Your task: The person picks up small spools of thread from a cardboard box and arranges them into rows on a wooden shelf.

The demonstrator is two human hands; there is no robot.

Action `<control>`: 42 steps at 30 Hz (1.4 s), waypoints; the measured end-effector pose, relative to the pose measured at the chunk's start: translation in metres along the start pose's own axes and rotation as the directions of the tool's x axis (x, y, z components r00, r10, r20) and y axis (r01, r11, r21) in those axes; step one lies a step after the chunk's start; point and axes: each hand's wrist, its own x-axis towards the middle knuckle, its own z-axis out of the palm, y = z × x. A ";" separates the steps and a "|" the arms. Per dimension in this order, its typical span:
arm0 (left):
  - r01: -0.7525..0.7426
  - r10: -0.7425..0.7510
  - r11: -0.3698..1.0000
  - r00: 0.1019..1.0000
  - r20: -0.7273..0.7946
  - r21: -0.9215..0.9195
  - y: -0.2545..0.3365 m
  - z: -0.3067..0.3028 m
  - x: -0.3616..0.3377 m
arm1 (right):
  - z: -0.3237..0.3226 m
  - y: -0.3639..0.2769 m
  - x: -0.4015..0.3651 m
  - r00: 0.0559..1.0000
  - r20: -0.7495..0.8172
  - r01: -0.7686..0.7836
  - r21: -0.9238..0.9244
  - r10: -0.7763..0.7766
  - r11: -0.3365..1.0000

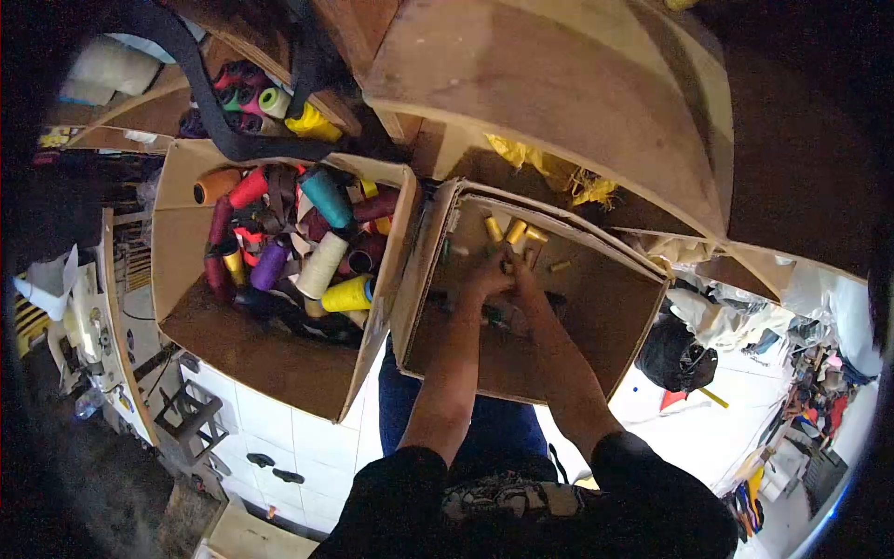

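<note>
Both of my hands reach down into a cardboard box (pixel 596 345) and meet near its middle. My left hand (pixel 488 278) has its fingers curled in, and my right hand (pixel 523 277) is closed right beside it. What lies between the fingers is too small and hidden to name. Just beyond the fingertips are small yellow thread spools (pixel 515 231), and another small spool (pixel 559 265) lies apart to the right. Dark items and small clear pieces on the box floor are partly covered by my forearms.
A second cardboard box (pixel 251 359) at left holds large thread cones, among them a teal cone (pixel 326 197) and a purple cone (pixel 269 267). Wooden shelving (pixel 531 74) overhangs the far side. A dark stool (pixel 191 415) and a black bag (pixel 675 354) stand on the floor.
</note>
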 end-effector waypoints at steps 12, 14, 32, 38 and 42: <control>-0.274 0.290 0.931 0.956 -0.033 0.242 0.111 -0.017 -0.117 | -0.033 -0.024 -0.114 0.968 0.229 0.016 0.349 -0.102 0.937; -0.348 0.385 0.909 0.912 -0.142 0.227 0.142 -0.025 -0.161 | -0.004 -0.064 -0.193 0.963 0.146 0.166 0.339 -0.226 0.926; -0.707 0.735 0.651 0.678 0.005 0.275 0.351 -0.207 -0.171 | 0.076 -0.290 -0.259 0.079 0.282 0.760 -0.638 -0.956 -0.126; -0.635 0.749 0.570 0.662 -0.012 0.521 0.346 -0.208 -0.173 | 0.077 -0.274 -0.256 -0.094 0.269 0.677 -0.689 -0.959 -0.259; -0.664 0.814 0.540 0.569 -0.119 0.518 0.334 -0.216 -0.161 | 0.081 -0.278 -0.254 -0.118 0.260 0.651 -0.709 -0.959 -0.272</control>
